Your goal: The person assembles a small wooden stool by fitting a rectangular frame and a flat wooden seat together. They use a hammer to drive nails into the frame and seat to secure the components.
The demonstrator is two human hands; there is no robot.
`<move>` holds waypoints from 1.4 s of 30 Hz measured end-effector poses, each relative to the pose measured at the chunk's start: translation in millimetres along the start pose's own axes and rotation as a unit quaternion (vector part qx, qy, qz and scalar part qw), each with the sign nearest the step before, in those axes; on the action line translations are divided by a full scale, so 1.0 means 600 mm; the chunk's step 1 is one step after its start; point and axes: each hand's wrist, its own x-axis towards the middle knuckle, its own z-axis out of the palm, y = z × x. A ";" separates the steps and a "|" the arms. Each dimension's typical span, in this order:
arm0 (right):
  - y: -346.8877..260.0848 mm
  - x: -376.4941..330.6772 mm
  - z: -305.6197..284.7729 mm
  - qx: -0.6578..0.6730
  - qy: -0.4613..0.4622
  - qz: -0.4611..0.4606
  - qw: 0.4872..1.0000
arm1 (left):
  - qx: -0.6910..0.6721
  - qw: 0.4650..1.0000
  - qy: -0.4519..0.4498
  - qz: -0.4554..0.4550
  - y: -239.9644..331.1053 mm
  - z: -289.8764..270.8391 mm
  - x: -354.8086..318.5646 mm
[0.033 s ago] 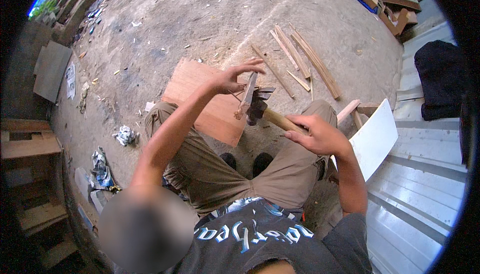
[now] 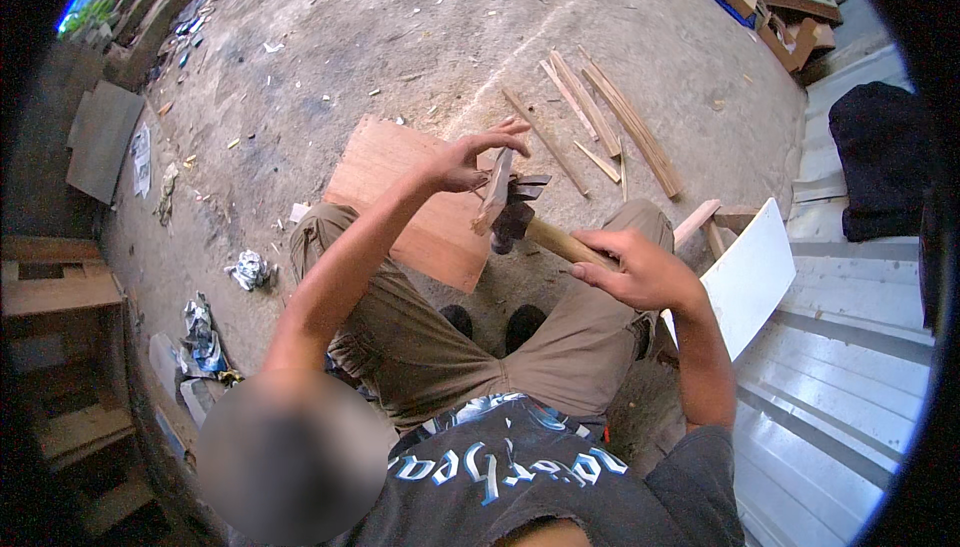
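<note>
My right hand (image 2: 632, 269) is wrapped round the wooden handle of a claw hammer (image 2: 560, 240). The hammer's dark head lies against a short strip of wood (image 2: 494, 192), its split claw pointing away from me. My left hand (image 2: 470, 159) pinches that strip near its far end, with some fingers stretched out over the top. Whether a nail sits in the strip is too small to tell. Below the left hand, a thin reddish-brown plywood sheet (image 2: 425, 237) lies on the floor, one corner close to my shin.
Several long wood strips (image 2: 630, 127) lie on the concrete beyond my right knee. A white panel (image 2: 745, 277) leans at my right, beside corrugated metal sheeting (image 2: 830, 377). Crumpled paper (image 2: 250, 270) and scraps are scattered left. A wooden frame (image 2: 60, 292) stands at the far left.
My left fingers have curled in slightly and the strip has tilted a little. The hammer and my right hand stay almost in place.
</note>
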 end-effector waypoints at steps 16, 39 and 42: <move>0.001 -0.015 -0.035 0.136 0.018 0.191 0.972 | 0.123 0.966 0.008 -0.228 0.097 -0.051 -0.067; 0.026 0.022 0.008 0.227 0.063 0.165 0.958 | 0.293 0.893 0.218 -0.263 0.093 -0.010 -0.076; 0.036 0.022 0.029 0.264 0.072 0.164 0.948 | 0.297 0.888 0.222 -0.271 0.097 -0.002 -0.069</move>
